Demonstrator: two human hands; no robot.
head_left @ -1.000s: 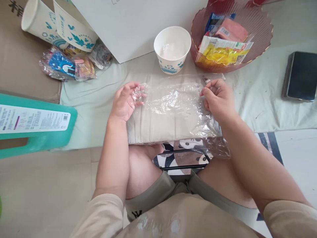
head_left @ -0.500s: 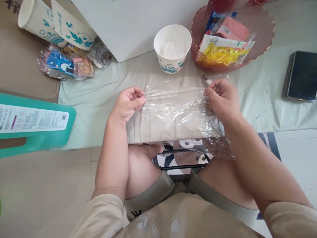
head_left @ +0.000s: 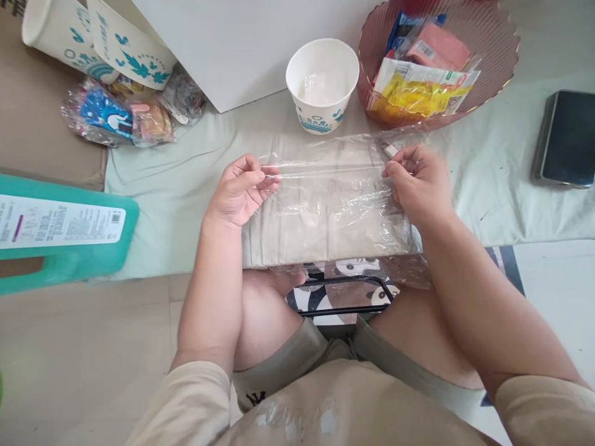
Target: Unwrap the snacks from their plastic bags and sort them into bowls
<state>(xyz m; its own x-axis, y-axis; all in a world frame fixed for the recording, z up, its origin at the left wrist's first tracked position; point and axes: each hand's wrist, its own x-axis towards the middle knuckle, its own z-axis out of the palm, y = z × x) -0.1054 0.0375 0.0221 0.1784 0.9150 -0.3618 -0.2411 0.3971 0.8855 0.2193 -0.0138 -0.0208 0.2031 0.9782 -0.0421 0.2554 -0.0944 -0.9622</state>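
Observation:
A clear plastic sheet point(head_left: 325, 204) is stretched between my two hands over the cloth-covered surface. My left hand point(head_left: 239, 189) pinches its left edge between thumb and forefinger, the other fingers loosely curled. My right hand point(head_left: 418, 183) pinches its right side. A small white piece with a dark tip point(head_left: 391, 150) pokes out beside the right fingers; I cannot make out what it is. The sheet's lower end droops over the front edge above my lap. A white paper cup point(head_left: 321, 87) with a blue-green print stands upright just behind the sheet.
A pink ribbed bowl point(head_left: 493, 68) with packaged snacks stands back right. A dark phone-like object point(head_left: 568, 139) lies at the far right. Paper cups point(head_left: 134, 56) and small wrapped packets point(head_left: 105, 118) sit back left by a white box point(head_left: 260, 43). A green bottle point(head_left: 106, 260) lies left.
My left hand has shifted slightly along the sheet's edge and turned, its fingers more visible below the thumb. The sheet looks a little flatter; the right hand stays nearly in place.

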